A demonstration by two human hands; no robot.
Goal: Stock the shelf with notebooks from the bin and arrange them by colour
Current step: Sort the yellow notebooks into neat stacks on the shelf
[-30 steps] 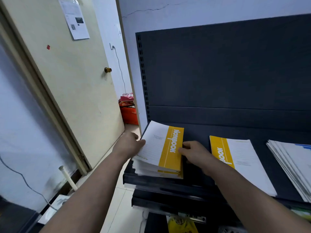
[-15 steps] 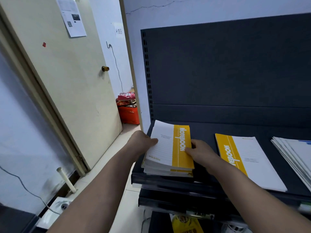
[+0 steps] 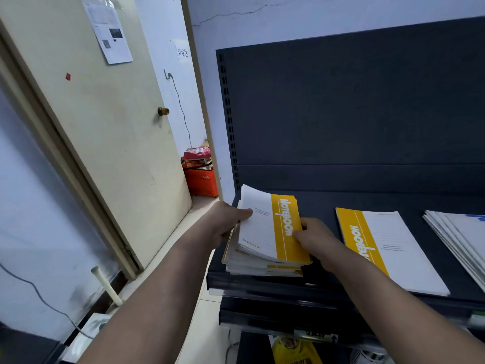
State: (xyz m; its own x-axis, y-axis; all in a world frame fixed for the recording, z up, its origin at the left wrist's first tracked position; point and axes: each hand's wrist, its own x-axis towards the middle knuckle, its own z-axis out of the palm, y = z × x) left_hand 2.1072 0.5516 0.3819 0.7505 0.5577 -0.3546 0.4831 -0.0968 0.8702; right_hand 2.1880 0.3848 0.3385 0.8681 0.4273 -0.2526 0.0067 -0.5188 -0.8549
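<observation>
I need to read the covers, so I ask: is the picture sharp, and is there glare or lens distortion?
Head view: the large title on the yellow notebook stack is sharp, its small print blurred; head view: light soft, no glare on covers; head view: the wide lens bends the door frame.

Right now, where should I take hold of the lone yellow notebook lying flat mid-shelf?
Take the yellow notebook by its near short edge, from the shelf front: it lies flat and thin, and that edge reaches the lip, so it likely lifts there.
</observation>
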